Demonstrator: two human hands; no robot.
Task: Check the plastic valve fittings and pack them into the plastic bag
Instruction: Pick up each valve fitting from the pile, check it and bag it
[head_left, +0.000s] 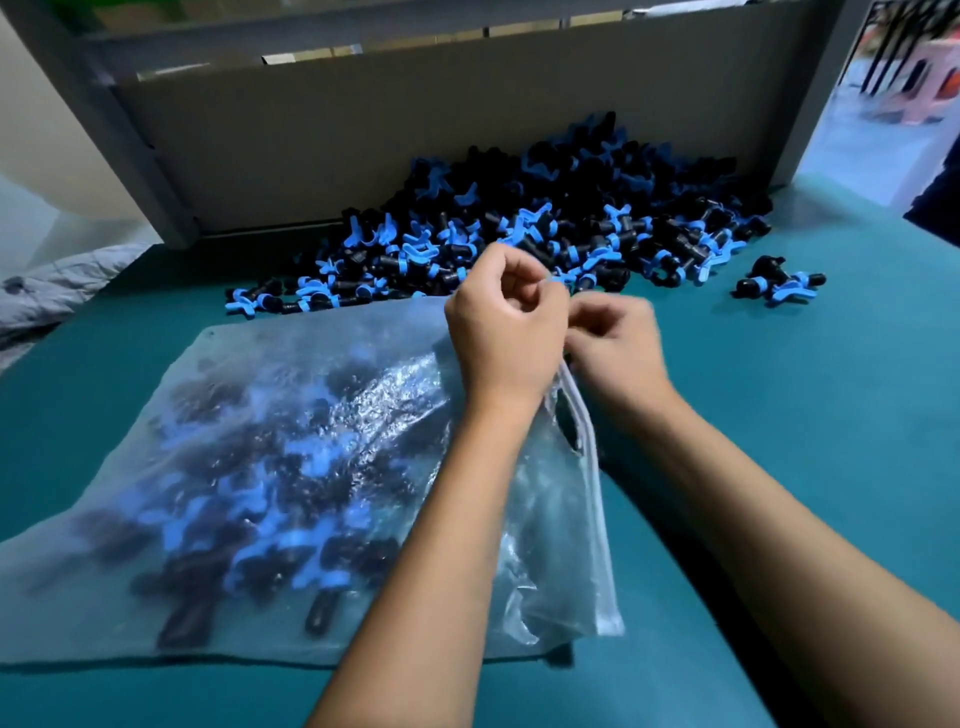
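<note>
A: Clear crinkled plastic bag (270, 467) lies flat on the teal table (831, 415), near left, mouth facing right, full of black-and-blue valve fittings (291, 525).
B: Hands?
A: Left hand (506, 322) and right hand (613, 338) curled, knuckles up, pinching the bag's far-right corner. Loose fittings pile (545, 218) beyond.

Ahead: we've got the valve pile (545, 223) banked against the cardboard wall (415, 130) | left: plastic bag (234, 467) blankets the table (831, 415) | right: open green, two stray fittings (779, 283) only
</note>
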